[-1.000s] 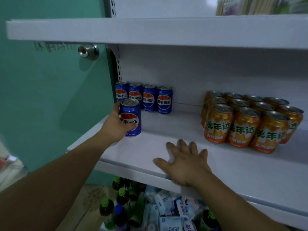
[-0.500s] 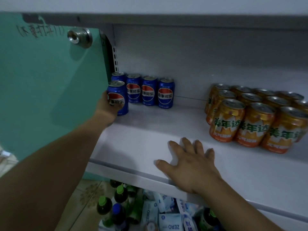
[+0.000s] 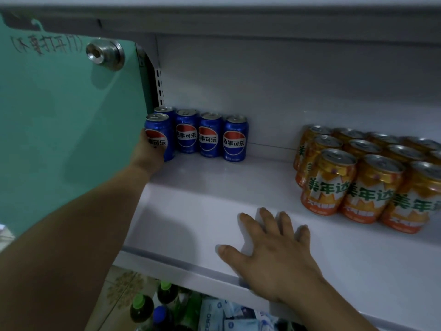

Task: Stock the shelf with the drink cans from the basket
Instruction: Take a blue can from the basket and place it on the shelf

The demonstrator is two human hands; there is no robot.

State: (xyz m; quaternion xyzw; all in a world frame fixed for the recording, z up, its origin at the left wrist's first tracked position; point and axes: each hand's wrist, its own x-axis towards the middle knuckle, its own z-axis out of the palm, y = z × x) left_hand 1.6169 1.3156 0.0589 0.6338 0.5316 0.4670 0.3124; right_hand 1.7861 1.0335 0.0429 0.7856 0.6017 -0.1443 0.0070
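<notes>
My left hand (image 3: 147,152) grips a blue cola can (image 3: 158,134) that stands on the white shelf (image 3: 195,211) at its far left, right in front of the leftmost can of a back row of blue cola cans (image 3: 211,134). My right hand (image 3: 274,252) lies flat, fingers spread, on the shelf's front part with nothing in it. Several orange drink cans (image 3: 358,177) stand in rows at the right of the shelf. The basket is out of view.
A teal door (image 3: 59,127) with a round metal knob (image 3: 105,53) stands close on the left of the shelf. Below the shelf are green-capped bottles (image 3: 143,309) and white packets (image 3: 229,316). Another shelf board (image 3: 238,22) hangs overhead.
My left hand has carried the blue can from the shelf's front back and to the left, up against the back row. The view has dropped and closed in. My right hand has stayed flat.
</notes>
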